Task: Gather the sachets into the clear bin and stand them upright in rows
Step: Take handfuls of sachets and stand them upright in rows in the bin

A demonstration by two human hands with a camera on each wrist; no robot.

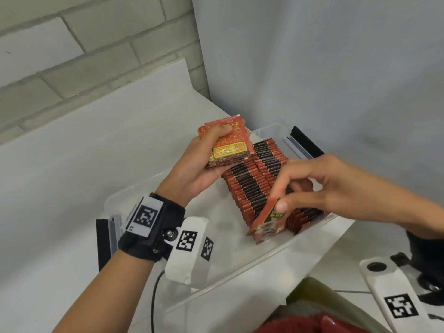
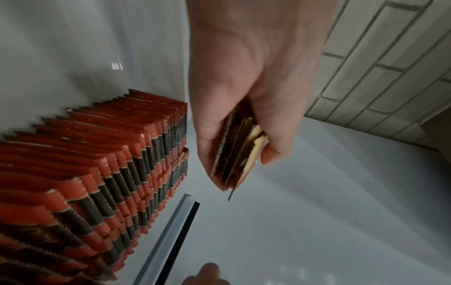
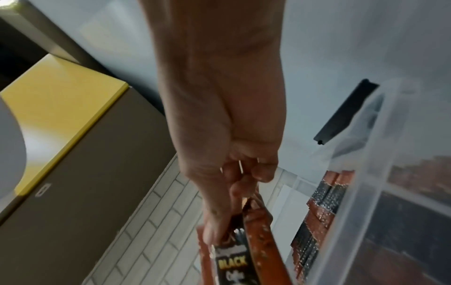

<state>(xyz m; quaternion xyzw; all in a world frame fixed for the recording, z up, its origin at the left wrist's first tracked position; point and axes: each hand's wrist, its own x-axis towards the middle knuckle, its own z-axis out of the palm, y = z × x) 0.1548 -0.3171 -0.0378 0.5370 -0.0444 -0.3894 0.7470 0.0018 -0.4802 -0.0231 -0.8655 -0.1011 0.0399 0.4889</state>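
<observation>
A clear plastic bin [image 1: 269, 258] stands on the white counter, holding rows of red-and-black sachets [image 1: 259, 179] set upright on edge. My left hand [image 1: 204, 159] grips a small stack of sachets [image 1: 228, 145] above the bin's far left side; the left wrist view shows that stack [image 2: 236, 154] edge-on between thumb and fingers. My right hand [image 1: 312, 188] pinches one or two sachets [image 1: 269, 222] at the near end of the rows, tilted; the right wrist view shows the sachets [image 3: 241, 256] with a "BLACK" label beside the bin's wall [image 3: 366, 192].
A grey wall rises close behind the bin, and a brick wall [image 1: 72, 56] runs on the left. Black-and-grey strips [image 1: 302, 143] lie at the bin's far end and near end [image 1: 105, 241]. The bin's left half [image 1: 216, 227] holds no sachets. A yellow-topped cabinet [image 3: 61, 108] stands off to the side.
</observation>
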